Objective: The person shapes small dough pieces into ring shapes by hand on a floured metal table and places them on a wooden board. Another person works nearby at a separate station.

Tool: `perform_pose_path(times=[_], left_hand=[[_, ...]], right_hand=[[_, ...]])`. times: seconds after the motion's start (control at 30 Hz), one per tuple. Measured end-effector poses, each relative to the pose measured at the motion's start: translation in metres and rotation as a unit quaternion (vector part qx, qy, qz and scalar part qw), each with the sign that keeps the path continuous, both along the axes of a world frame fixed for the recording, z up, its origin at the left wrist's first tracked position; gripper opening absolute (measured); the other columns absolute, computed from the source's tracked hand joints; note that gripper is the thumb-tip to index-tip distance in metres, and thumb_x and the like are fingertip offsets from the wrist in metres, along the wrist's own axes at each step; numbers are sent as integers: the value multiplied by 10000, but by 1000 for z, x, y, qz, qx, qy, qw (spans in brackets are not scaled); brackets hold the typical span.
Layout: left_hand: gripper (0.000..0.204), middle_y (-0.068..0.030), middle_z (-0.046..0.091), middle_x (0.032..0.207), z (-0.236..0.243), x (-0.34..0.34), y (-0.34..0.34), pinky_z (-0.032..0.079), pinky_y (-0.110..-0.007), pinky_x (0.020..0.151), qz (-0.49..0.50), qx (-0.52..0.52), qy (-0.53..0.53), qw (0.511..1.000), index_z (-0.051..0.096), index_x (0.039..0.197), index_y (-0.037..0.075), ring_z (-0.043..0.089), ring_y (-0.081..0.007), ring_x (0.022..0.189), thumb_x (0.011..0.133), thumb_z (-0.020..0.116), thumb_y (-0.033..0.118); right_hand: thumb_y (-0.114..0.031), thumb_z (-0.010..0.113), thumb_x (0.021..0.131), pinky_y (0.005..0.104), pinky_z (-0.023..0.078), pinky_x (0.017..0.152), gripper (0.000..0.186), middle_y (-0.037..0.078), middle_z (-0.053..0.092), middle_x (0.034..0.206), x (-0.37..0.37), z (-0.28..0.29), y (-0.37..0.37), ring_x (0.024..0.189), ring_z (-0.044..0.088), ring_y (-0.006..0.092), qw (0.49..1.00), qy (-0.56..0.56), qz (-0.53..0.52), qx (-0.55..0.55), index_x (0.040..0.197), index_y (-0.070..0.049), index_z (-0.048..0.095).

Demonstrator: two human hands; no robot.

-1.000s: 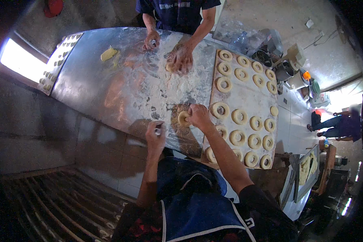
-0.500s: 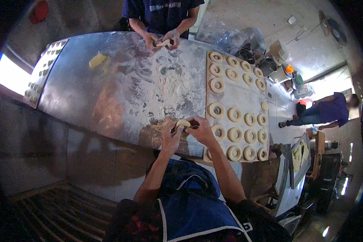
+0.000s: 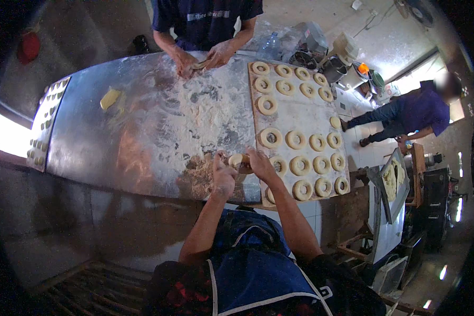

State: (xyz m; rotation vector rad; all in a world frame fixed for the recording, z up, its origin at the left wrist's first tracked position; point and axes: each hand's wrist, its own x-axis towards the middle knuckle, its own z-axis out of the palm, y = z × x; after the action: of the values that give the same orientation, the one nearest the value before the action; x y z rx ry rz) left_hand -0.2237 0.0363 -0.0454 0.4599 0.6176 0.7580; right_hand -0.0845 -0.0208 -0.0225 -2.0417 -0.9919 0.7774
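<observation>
Tabletop point(image 3: 84, 142): metal, floured mid-frame
Yellow slab point(image 3: 110, 98): upper left, on metal
Left hand point(image 3: 224, 179): lower centre, at ring's left edge; can't tell if fingers clamp
Dough ring point(image 3: 238, 158): centre, between hands
Right hand point(image 3: 262, 165): fingers clamped on ring's right side
Board point(image 3: 300, 118): right of centre, carries rings

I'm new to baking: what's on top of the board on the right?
Rows of dough rings and, near the right edge, one smaller round piece with no visible hole. The right forearm partly hides a ring at the near left corner. Dough hides the board underneath.
</observation>
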Motion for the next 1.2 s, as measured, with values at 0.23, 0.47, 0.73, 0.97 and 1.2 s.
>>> perform_pose_path(times=[0.23,0.47,0.73,0.97,1.2], left_hand=[[171,-55,483,777,1,59,-9,462,-341,616,-4,199,168,966,475,966,80,534,-195,675,969,466,250],[387,-77,586,821,20,93,-29,478,-366,653,-13,118,104,988,570,958,54,550,-217,669,990,394,398],[469,-74,572,742,-28,141,-44,456,-325,525,27,89,123,988,574,1007,33,576,-177,657,962,432,479],[413,-31,586,874,-52,184,-49,485,-348,709,-44,105,-109,987,547,1113,55,578,-237,693,977,417,422],[413,-135,565,726,-19,229,-63,452,-395,640,62,61,141,986,563,865,-3,578,-260,697,980,371,344]], right_hand=[[-436,364,985,303,473,637,524,109,658,880,9,-18,-16,733,621,201,973,26,-88,211,959,33,596],[-327,399,985,352,457,670,454,150,642,756,39,30,-34,704,580,193,966,202,-99,130,870,26,661],[-486,413,970,347,315,489,645,18,405,523,82,26,-58,537,324,131,976,120,-61,170,612,44,499],[-357,470,955,401,316,488,533,116,389,511,128,11,-85,507,350,194,961,119,-75,237,608,48,483],[-305,479,950,400,376,502,457,151,482,518,168,17,-95,482,416,248,968,29,-29,247,670,48,559]])
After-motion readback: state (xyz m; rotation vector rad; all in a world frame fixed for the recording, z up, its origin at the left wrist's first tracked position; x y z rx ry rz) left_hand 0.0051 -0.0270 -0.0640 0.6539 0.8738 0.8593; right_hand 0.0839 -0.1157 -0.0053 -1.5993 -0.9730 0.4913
